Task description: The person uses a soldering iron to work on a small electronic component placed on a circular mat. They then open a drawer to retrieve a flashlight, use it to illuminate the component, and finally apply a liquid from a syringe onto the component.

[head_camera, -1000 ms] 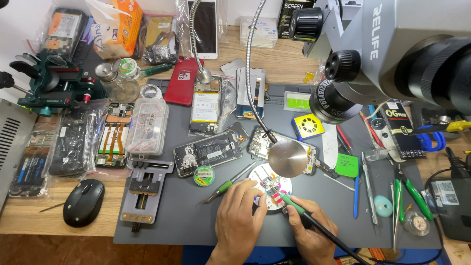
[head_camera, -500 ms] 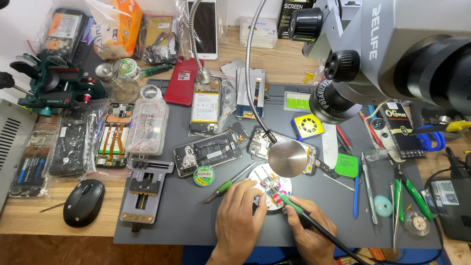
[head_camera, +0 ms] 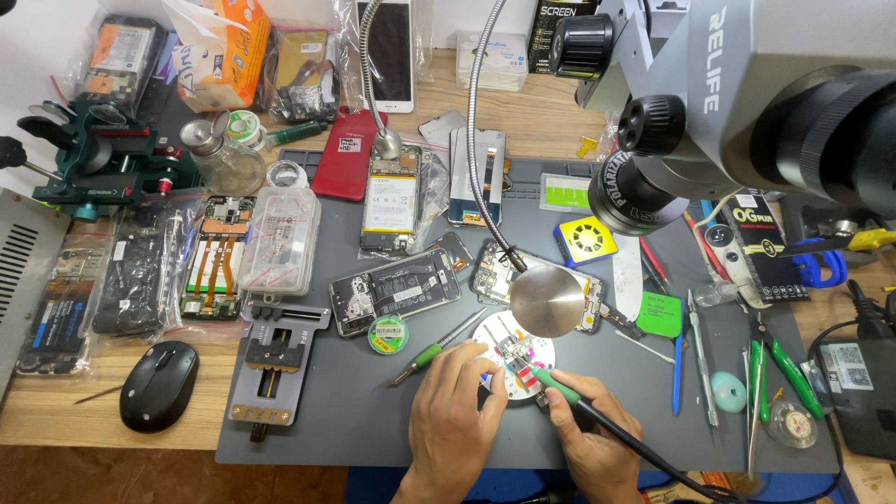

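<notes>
Here, right hand (head_camera: 597,439) clamped on soldering iron (head_camera: 560,385), tip at small board (head_camera: 516,359) on white disc (head_camera: 537,347); left hand (head_camera: 453,425) fingers steady board's left edge.

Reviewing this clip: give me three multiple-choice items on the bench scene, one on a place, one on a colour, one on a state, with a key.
1. Where does the computer mouse lie?
A. on the wooden table, left of the grey mat
B. under the microscope
C. on the white disc

2. What colour is the grip of the soldering iron near its tip?
A. red
B. green
C. yellow

3. What is the right hand doing?
A. resting flat and empty
B. holding the soldering iron
C. gripping the mouse

Key: 1 A, it sits on bare wood beside the mat. 2 B, the grip shows green. 3 B, its fingers wrap the iron over the white disc.
</notes>
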